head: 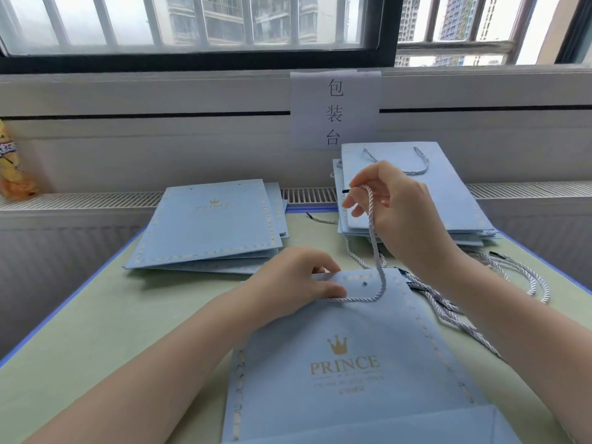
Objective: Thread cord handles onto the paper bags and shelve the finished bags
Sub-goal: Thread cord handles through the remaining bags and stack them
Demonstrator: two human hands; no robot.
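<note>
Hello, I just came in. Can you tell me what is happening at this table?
A person is threading a cord handle onto a blue paper bag lying flat on the table. The left hand holds the bag's top edge, and the right hand pinches the cord's raised end. Unthreaded bags are stacked at left; finished bags at right.

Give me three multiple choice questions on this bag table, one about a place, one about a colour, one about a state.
1. Where is the stack of bags with cord handles?
A. far right
B. far left
C. on the sill

2. What colour is the crown on the near bag?
A. red
B. gold
C. black

3. What is the right hand doing?
A. resting flat
B. pinching the cord
C. holding scissors

A: it lies far right, the top bag showing a handle.
B: the print is gold.
B: fingertips pinch the cord near its black tip.
</note>
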